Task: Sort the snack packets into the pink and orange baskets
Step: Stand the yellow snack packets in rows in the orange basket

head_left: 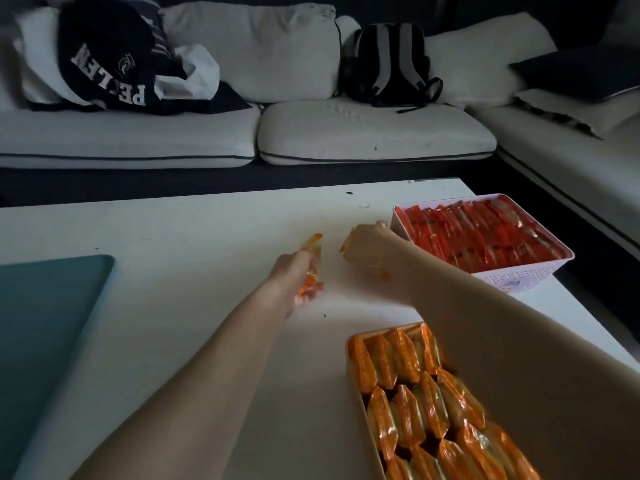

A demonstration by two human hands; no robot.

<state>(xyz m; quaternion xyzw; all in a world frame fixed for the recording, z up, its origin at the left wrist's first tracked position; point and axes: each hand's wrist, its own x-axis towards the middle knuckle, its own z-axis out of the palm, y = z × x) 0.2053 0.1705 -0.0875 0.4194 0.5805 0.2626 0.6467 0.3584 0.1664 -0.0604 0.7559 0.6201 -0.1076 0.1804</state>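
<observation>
My left hand point(294, 273) grips an orange snack packet point(312, 250) over the middle of the white table point(180, 237); the packet sticks out above and below the fingers. My right hand point(369, 245) holds a second orange packet point(347, 244), mostly hidden by the fingers, just left of the pink basket point(519, 277). That basket is packed with several red packets point(485, 233). The orange basket point(353, 367) at the near right is filled with several orange packets point(422, 403), partly covered by my right forearm.
A teal flat board point(45, 327) lies at the table's left edge. Behind the table stands a white sofa point(363, 133) with a black backpack point(388, 64), dark clothing point(104, 57) and cushions.
</observation>
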